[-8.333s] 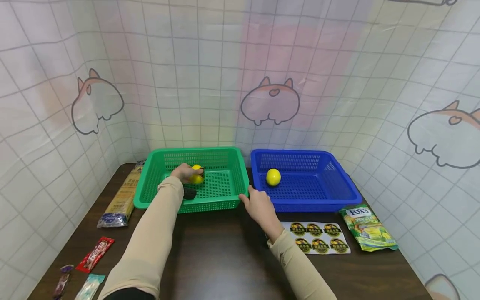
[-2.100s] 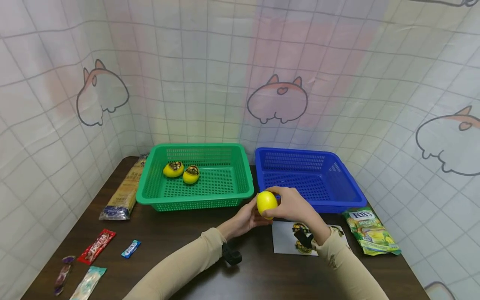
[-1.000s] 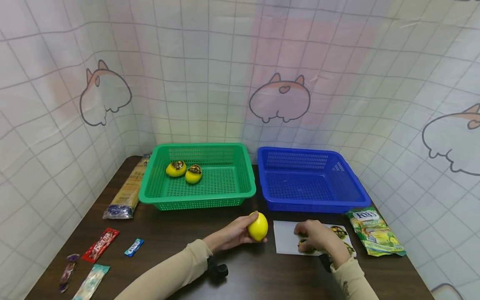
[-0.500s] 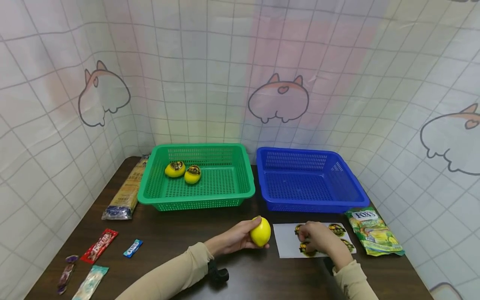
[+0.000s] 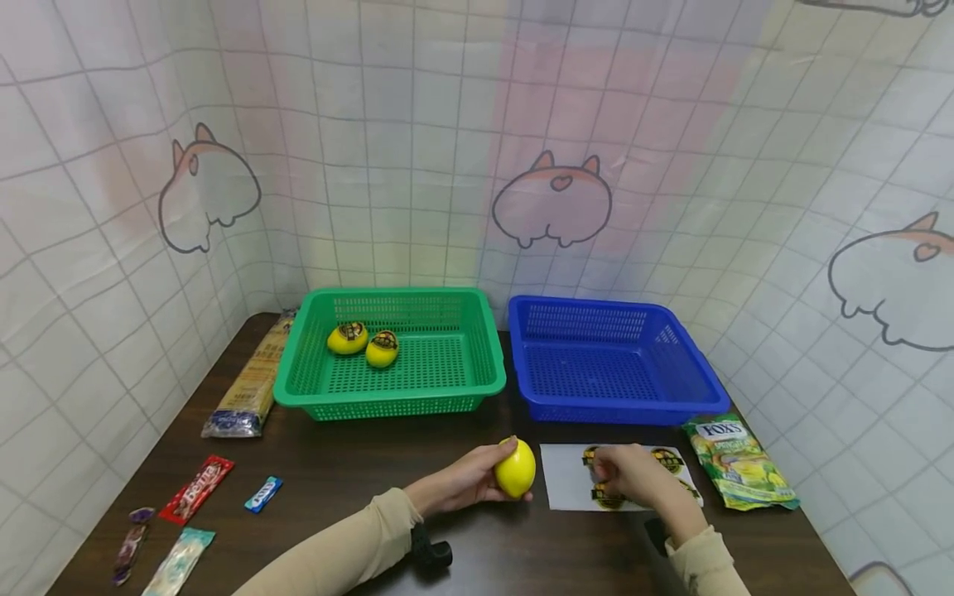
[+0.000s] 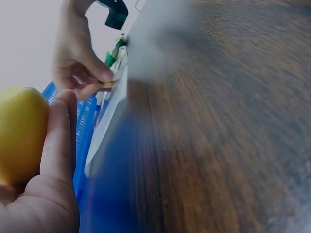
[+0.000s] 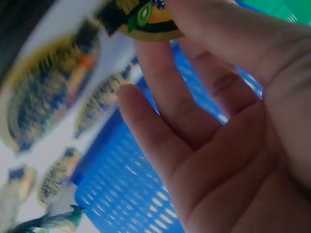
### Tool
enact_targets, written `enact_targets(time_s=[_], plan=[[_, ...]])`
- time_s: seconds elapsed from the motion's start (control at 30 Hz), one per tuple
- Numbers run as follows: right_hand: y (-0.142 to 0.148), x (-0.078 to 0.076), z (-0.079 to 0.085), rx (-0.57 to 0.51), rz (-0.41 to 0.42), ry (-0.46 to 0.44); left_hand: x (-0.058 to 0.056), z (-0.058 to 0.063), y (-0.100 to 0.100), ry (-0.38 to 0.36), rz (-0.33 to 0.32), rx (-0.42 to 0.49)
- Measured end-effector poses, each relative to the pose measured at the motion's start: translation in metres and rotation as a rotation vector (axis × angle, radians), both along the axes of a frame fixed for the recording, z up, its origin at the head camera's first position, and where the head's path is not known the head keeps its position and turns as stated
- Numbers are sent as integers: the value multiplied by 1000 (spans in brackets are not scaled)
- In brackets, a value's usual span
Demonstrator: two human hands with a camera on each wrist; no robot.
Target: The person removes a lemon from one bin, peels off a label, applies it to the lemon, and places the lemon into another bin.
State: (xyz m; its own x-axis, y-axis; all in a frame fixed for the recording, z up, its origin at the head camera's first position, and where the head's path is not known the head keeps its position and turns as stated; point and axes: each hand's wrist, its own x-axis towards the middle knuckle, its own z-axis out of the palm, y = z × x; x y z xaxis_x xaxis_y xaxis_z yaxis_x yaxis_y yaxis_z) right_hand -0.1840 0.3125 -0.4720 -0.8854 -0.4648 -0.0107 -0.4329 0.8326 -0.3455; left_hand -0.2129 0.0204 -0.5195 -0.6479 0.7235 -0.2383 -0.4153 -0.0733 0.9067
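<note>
My left hand (image 5: 464, 482) holds a plain yellow lemon (image 5: 516, 470) above the table, thumb on its top and fingers beneath. In the left wrist view the lemon (image 6: 20, 133) lies against my fingers. Over a white sheet of stickers (image 5: 562, 478), my right hand (image 5: 639, 478) pinches the edge of a round black-and-gold sticker (image 7: 150, 22), seen in the right wrist view. Whether that sticker is wholly off the sheet I cannot tell. Inside the green basket (image 5: 395, 406) are two lemons, one lemon (image 5: 348, 338) left of the other lemon (image 5: 382, 351), both bearing such stickers.
A blue basket (image 5: 619, 411) stands behind the sheet. To its right lies a FOX'S candy bag (image 5: 741, 463). On the left are a long yellow packet (image 5: 249, 381), a red wrapper (image 5: 197, 490), a small blue sweet (image 5: 264, 494), a teal wrapper (image 5: 180, 563) and a purple wrapper (image 5: 132, 546).
Earlier my left hand was in the green basket. Since then, the lemon from the blue basket was lifted out and passed to my left hand. My right hand moved to the sheet and pinches a sticker.
</note>
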Motion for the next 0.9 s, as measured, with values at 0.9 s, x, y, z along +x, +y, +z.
enact_targets(time_s=[0.9], plan=[[-104, -4, 23, -668, -173, -14, -2, 3, -2, 14, -59, 89]])
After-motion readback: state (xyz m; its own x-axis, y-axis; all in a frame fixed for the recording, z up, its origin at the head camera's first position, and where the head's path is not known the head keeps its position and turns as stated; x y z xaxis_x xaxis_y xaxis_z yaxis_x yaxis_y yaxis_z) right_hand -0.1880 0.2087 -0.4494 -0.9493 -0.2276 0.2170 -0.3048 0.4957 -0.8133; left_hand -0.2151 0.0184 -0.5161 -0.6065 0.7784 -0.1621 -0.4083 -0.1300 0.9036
